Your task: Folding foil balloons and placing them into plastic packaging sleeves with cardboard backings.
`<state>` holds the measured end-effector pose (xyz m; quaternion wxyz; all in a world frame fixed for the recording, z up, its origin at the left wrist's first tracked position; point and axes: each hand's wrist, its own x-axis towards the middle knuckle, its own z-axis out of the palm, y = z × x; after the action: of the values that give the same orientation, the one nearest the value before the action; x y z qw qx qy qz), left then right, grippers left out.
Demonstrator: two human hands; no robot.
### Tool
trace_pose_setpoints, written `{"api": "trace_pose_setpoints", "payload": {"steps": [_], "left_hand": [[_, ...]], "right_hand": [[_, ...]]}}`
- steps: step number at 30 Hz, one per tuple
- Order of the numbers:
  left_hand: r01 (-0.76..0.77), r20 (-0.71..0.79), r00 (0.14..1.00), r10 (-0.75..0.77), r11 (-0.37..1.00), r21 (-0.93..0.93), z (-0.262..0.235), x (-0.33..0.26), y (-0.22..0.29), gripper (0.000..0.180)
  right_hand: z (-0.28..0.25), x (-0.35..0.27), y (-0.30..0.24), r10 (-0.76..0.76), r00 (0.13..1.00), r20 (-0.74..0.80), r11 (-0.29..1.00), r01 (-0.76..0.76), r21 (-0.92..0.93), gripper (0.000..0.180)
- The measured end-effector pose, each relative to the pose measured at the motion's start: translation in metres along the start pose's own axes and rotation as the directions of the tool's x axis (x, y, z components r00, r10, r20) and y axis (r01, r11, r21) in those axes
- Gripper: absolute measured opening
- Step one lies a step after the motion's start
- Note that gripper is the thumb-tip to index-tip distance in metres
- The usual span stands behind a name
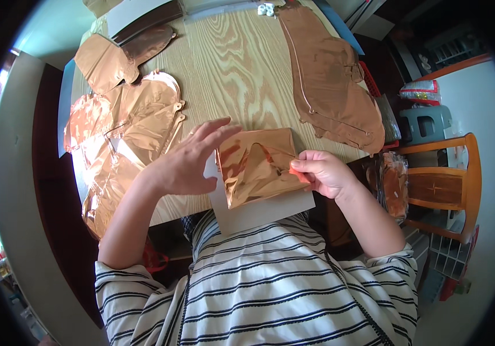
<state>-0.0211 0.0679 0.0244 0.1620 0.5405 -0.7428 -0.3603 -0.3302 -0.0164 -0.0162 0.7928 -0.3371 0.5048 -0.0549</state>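
A squarish, flat piece of shiny copper-coloured foil [259, 164] lies at the near edge of the table, on top of a pale grey card [270, 214]. My left hand [193, 158] is open beside the foil's left edge, fingers spread and thumb apart, with nothing in its grasp. At the foil's right edge, my right hand [323, 173] pinches a small orange-red piece [300, 173] between thumb and fingers. That piece rests against the foil; its exact kind is too small to make out.
Crumpled, glossy copper foil shapes [138, 121] with small tabs cover the table's left side. Along the right lies a long, flat brown-copper foil shape [331, 75]. Small white items [266, 9] sit at the far edge. A wooden chair [440, 173] and a grey-green stool [426, 124] stand to the right.
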Motion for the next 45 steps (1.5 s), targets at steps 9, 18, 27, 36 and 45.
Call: {"api": "trace_pose_setpoints", "payload": {"steps": [9, 18, 27, 36, 45], "left_hand": [[-0.467, -0.363, 0.628, 0.689, 0.706, 0.532, 0.048, -0.003, -0.001, 0.045], [-0.411, -0.338, 0.583, 0.739, 0.627, 0.662, 0.053, -0.017, -0.008, 0.032], [0.021, -0.454, 0.813, 0.365, 0.76, 0.649, 0.083, -0.031, 0.029, 0.042], [-0.247, -0.342, 0.652, 0.677, 0.616, 0.748, 0.118, 0.019, 0.036, 0.039], [-0.306, -0.352, 0.59, 0.727, 0.605, 0.735, 0.115, 0.019, 0.037, 0.04]], "right_hand": [[0.002, 0.005, -0.007, 0.003, 1.0, -0.025, 0.996, -0.001, 0.084, 0.012], [0.006, 0.007, 0.002, -0.205, 0.979, -0.012, 0.978, 0.204, -0.052, 0.015], [0.023, 0.004, 0.004, -0.216, 0.971, -0.099, 0.976, 0.213, -0.04, 0.014], [0.028, 0.008, 0.0, -0.205, 0.975, -0.087, 0.979, 0.205, -0.014, 0.013], [0.03, 0.009, 0.003, -0.259, 0.964, -0.053, 0.961, 0.252, -0.113, 0.014]]}}
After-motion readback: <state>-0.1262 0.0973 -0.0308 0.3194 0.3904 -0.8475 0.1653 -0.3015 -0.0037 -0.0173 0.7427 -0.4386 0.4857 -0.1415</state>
